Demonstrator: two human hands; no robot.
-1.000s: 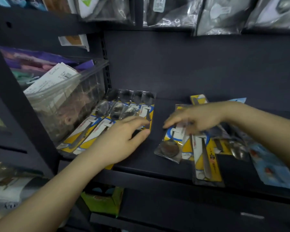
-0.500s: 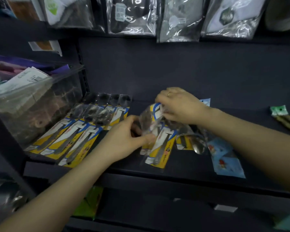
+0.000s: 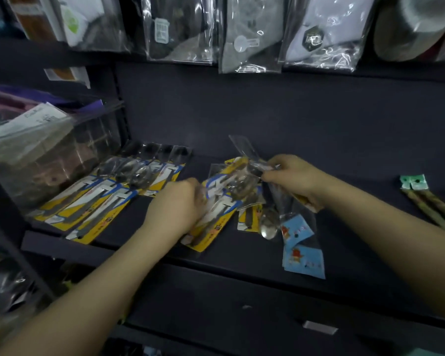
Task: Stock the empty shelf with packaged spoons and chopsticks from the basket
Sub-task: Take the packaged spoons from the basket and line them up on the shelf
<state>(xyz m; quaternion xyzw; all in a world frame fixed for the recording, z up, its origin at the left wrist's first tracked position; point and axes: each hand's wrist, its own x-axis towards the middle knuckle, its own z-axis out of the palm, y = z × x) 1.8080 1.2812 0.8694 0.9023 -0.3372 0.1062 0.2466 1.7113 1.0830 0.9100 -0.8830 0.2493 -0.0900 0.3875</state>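
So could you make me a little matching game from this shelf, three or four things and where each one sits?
Things:
1. neat row of spoon packs
2. chopsticks
3. blue packets
4. clear plastic box

Places:
A. far right of the shelf
B. next shelf over, far left
C. left part of the shelf
D. front edge, under the right forearm

Pairs: 1-C, 2-A, 3-D, 4-B
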